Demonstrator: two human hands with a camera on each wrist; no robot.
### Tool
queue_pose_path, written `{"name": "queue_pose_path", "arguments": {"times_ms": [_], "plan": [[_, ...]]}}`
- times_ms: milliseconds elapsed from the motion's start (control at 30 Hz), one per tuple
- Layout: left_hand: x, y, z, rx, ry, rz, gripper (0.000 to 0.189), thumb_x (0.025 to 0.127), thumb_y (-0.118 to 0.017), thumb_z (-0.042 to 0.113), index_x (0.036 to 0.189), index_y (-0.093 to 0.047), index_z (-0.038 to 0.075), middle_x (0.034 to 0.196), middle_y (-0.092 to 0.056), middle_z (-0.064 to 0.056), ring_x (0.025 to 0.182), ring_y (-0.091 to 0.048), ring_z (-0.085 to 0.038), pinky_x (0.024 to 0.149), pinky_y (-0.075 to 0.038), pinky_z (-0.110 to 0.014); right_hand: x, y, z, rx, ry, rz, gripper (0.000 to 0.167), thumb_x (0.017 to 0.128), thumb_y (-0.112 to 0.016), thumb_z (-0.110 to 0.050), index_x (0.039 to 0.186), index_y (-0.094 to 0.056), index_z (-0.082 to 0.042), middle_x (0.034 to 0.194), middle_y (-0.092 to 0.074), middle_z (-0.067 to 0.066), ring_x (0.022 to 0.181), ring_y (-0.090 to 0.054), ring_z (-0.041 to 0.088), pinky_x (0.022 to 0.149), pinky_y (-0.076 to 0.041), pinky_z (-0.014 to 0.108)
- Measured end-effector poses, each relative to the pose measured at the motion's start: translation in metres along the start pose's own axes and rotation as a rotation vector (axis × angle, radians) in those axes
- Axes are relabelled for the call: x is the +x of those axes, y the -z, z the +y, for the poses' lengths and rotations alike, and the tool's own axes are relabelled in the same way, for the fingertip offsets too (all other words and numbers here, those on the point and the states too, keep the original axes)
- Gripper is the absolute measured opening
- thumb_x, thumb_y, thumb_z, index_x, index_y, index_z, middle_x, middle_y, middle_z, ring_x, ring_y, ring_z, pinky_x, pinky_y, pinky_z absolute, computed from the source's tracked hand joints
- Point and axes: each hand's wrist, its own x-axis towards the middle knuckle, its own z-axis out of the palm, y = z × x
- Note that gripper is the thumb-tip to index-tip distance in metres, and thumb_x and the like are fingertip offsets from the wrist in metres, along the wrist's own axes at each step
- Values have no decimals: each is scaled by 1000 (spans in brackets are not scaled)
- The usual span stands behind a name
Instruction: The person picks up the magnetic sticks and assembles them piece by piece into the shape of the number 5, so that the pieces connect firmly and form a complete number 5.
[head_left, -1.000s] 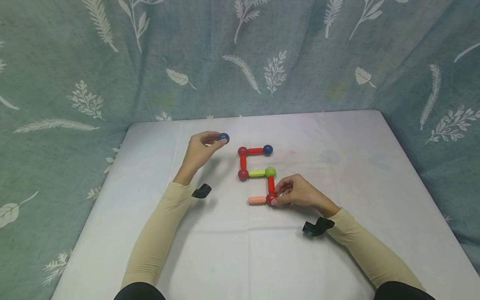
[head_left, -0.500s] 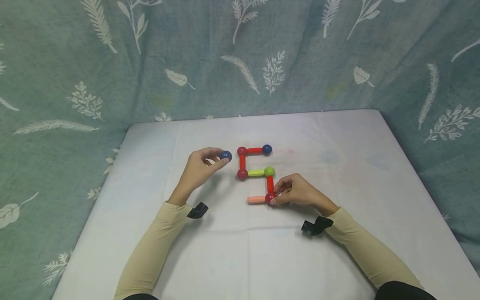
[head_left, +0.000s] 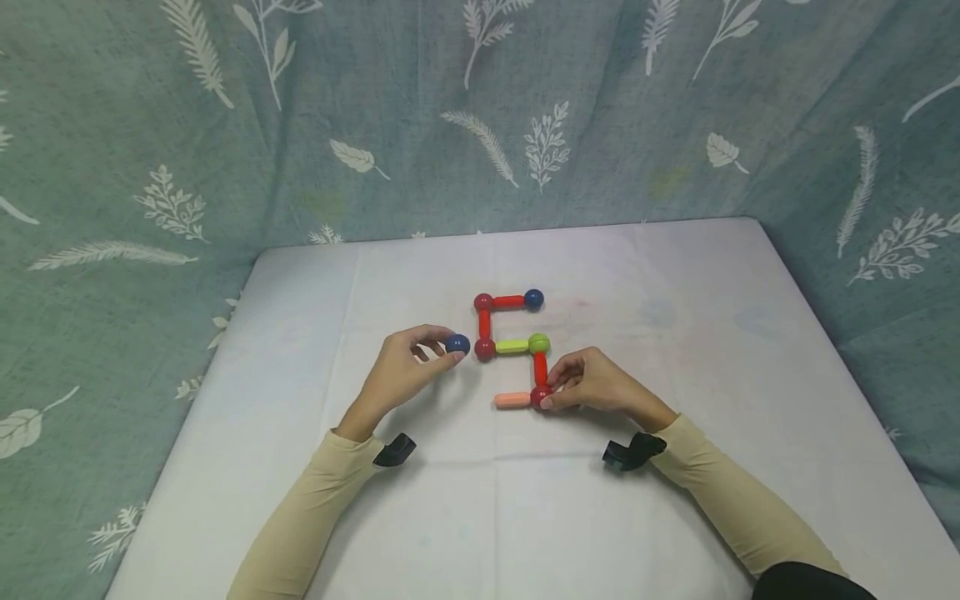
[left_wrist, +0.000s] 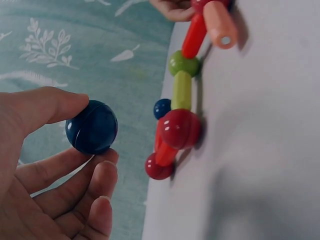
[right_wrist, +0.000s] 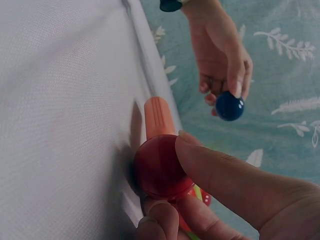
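Observation:
Between thumb and fingers, my left hand (head_left: pixel 405 367) pinches a blue ball (left_wrist: pixel 92 127), held above the table and apart from the other pieces. My right hand (head_left: pixel 600 385) grips the near red ball (right_wrist: pixel 162 166) of a chain lying on the table. From that ball a peach stick (head_left: pixel 513 400) points left, its end free. A red stick (head_left: pixel 540 368) joins the same ball to a green ball (head_left: pixel 539 342). Beyond it come a yellow-green stick (head_left: pixel 512 346), a red ball (head_left: pixel 485 348), another red stick (head_left: pixel 484 323), a far red ball (head_left: pixel 483 302), a red stick (head_left: pixel 509 301) and a second blue ball (head_left: pixel 534 299).
A white cloth covers the table (head_left: pixel 675 333). Behind it and at both sides hangs a green leaf-patterned curtain (head_left: pixel 420 117). A black wrist mount (head_left: pixel 394 451) sits at the left cuff, and another black mount (head_left: pixel 634 452) at the right cuff.
My left hand has come nearer the body and slightly right with the blue ball, from beside the chain's far end to beside its middle. The right hand stays on the near red ball.

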Motion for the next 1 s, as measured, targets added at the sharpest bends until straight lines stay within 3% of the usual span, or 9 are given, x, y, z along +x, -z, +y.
{"name": "queue_pose_path", "arguments": {"times_ms": [367, 600, 1000], "plan": [[-15, -16, -7, -29, 13, -62, 35, 87, -83, 32, 116, -75, 13, 103, -77, 0, 91, -66, -18, 85, -55, -35, 0, 1, 3, 6, 1, -1, 28, 79, -88, -10, 99, -73, 3, 89, -73, 7, 69, -62, 11, 59, -55, 25], [-17, -23, -11, -7, -34, -116, 33, 84, -85, 26, 113, -76, 11, 98, -77, -1, 87, -67, -14, 84, -55, -34, 2, 1, 2, 3, -8, -3, 29, 79, -88, -11, 99, -72, 3, 90, -74, 8, 70, -62, 12, 59, -55, 25], [-19, -36, -13, 32, -45, -203, 34, 84, -85, 25, 112, -76, 8, 88, -72, 1, 81, -63, -14, 73, -52, -26, 1, 0, 0, 1, -8, 0, 29, 79, -88, -11, 100, -73, 3, 91, -74, 8, 70, -63, 12, 59, -55, 24]]}}
